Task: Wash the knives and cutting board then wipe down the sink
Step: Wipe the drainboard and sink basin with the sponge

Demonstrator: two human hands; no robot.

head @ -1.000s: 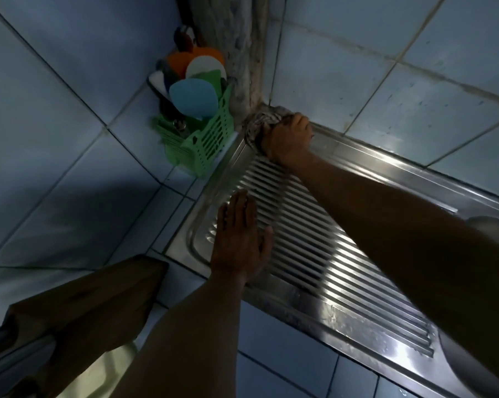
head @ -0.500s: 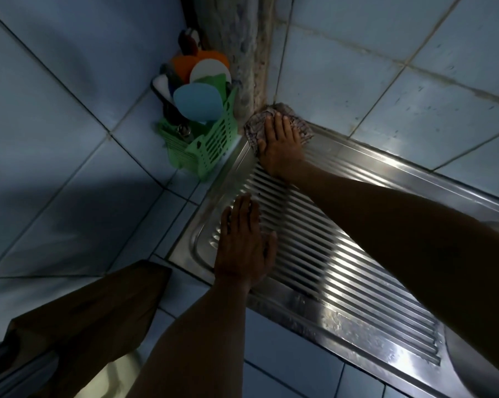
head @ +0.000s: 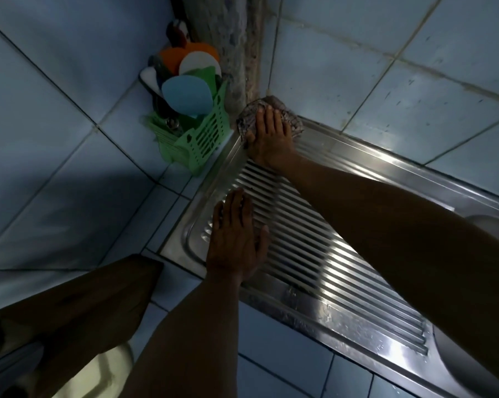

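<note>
A stainless steel sink with a ribbed draining board (head: 323, 259) runs along the tiled wall. My right hand (head: 271, 136) lies flat with straight fingers on a grey patterned cloth (head: 249, 117), pressing it into the far left corner of the draining board. My left hand (head: 235, 239) rests open, palm down, on the near left part of the ribs. The sink bowl (head: 485, 221) shows only as a sliver at the right edge. No knives or cutting board can be made out.
A green plastic basket (head: 205, 139) with coloured utensils and lids stands on the tiled counter just left of the sink's corner. Blue tiles cover the counter (head: 70, 168) and wall. A brown cloth (head: 78, 305) hangs at the lower left.
My right hand went from curled round the bunched cloth to flat on it, pressing it in the corner. My left hand stayed in place.
</note>
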